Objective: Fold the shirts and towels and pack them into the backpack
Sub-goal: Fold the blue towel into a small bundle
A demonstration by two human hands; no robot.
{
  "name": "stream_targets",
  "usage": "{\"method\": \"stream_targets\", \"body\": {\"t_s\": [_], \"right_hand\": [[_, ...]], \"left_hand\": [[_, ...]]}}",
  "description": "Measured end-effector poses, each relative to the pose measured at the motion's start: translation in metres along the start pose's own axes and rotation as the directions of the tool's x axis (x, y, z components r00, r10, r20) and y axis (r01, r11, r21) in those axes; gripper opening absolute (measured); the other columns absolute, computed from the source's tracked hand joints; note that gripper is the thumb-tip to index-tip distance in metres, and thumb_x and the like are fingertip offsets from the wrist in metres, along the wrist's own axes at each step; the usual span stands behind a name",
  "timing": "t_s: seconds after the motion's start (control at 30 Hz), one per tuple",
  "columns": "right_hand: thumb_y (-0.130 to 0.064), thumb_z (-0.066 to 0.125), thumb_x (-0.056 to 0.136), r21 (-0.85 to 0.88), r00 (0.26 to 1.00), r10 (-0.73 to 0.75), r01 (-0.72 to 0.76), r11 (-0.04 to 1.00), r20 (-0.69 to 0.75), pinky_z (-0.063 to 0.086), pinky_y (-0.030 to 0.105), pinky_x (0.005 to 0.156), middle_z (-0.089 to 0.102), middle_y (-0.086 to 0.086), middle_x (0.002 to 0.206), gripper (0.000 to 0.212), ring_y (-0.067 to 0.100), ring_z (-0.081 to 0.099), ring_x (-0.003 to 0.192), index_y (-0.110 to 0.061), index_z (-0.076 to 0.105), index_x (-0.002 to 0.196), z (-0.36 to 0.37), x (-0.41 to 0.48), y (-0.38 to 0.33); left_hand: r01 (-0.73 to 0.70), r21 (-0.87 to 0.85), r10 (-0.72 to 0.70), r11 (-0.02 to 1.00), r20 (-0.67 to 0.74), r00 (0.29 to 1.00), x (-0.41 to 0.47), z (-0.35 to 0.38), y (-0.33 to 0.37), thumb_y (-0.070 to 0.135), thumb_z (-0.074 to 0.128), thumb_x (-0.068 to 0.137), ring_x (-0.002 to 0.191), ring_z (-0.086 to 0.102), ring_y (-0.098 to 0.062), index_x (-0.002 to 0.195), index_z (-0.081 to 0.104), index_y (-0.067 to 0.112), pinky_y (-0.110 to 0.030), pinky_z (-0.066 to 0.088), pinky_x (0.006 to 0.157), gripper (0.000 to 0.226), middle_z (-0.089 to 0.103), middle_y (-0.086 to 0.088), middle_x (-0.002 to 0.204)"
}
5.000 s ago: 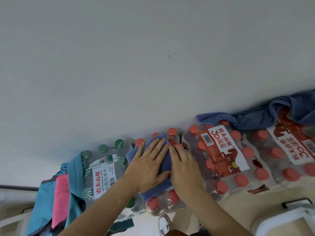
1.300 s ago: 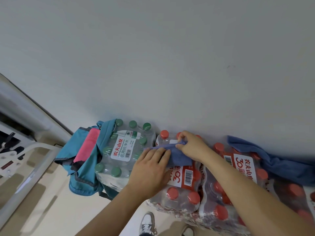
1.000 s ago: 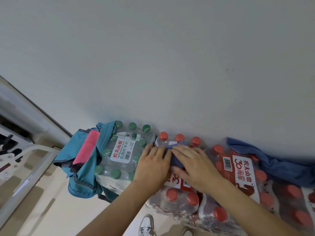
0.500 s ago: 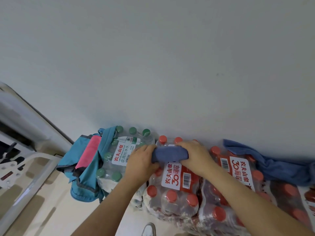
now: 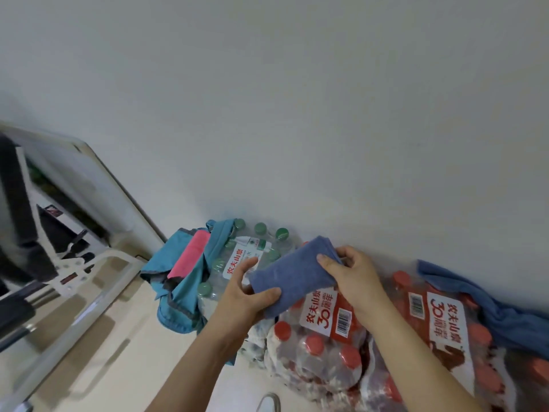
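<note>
A folded towel (image 5: 292,273) is held between both hands in front of a pale wall (image 5: 297,114). The towel is slate blue, of a soft matt weave, and is doubled into a compact oblong of several layers. It is tilted, its upper end towards the wall and its lower end towards the person.

The lower end is gripped by the left hand (image 5: 243,295), the thumb laid across the top face and the fingers curled behind it. The upper end is pinched by the right hand (image 5: 353,278), the thumb pressed on the cloth and the remaining fingers curled under the edge.

The bundle is carried above a pack of green-capped bottles (image 5: 237,260) and the packs of red-capped bottles (image 5: 326,331) beside it (whether its underside touches the shrink wrap cannot be told).

A teal backpack (image 5: 178,292) is slumped against the left side of the green-capped pack, and a pink patch is seen at its top. A second towel (image 5: 490,304), of a brighter blue and unfolded, is draped in loose creases over the red-capped packs at the right, against the wall. The toe of a shoe (image 5: 269,402) is seen on the floor (image 5: 118,337) at the lower edge.
</note>
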State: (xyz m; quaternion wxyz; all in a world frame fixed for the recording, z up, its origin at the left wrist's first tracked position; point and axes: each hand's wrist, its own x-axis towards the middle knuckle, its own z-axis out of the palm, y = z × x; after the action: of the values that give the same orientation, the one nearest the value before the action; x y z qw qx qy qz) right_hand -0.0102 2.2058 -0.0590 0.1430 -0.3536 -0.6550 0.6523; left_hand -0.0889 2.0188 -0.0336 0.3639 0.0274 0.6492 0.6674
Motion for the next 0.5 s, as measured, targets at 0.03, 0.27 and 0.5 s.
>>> {"method": "stream_targets", "body": {"t_s": [0.03,0.27,0.5], "right_hand": [[-0.029,0.070,0.085,-0.016,1.000,0.016,-0.016,1.000,0.005,0.059,0.042,0.067,0.072,0.008,0.080,0.016,0.026,0.071,0.068,-0.015,0.064,0.091,0.006,-0.002,-0.001],[-0.028,0.069,0.086,-0.103,0.995,-0.065,0.073,0.992,0.080,0.046,0.017,0.057,0.066,0.002,0.098,0.023,0.011,0.064,0.080,-0.019,0.058,0.105,0.078,-0.010,-0.014],[-0.030,0.067,0.087,-0.286,0.925,-0.075,0.191,0.939,0.372,0.054,0.039,0.086,0.066,-0.004,0.103,0.034,0.015,0.064,0.093,-0.029,0.051,0.117,0.171,0.004,-0.031]], "left_hand": [[-0.027,0.044,0.030,0.999,-0.060,0.998,-0.005,-0.001,-0.002,-0.004,0.071,0.079,0.090,0.070,-0.030,0.123,0.046,0.035,-0.046,0.057,0.082,0.064,0.072,-0.008,0.096],[-0.151,0.280,0.234,0.948,-0.292,0.927,-0.029,-0.059,0.001,0.007,0.069,0.083,0.080,0.070,-0.019,0.109,0.050,0.039,-0.044,0.059,0.074,0.045,0.070,-0.003,0.095],[-0.233,0.386,0.384,0.893,-0.382,0.840,-0.026,-0.164,0.055,-0.001,0.075,0.073,0.079,0.068,-0.023,0.109,0.052,0.030,-0.038,0.058,0.066,0.053,0.071,-0.005,0.086]]}}
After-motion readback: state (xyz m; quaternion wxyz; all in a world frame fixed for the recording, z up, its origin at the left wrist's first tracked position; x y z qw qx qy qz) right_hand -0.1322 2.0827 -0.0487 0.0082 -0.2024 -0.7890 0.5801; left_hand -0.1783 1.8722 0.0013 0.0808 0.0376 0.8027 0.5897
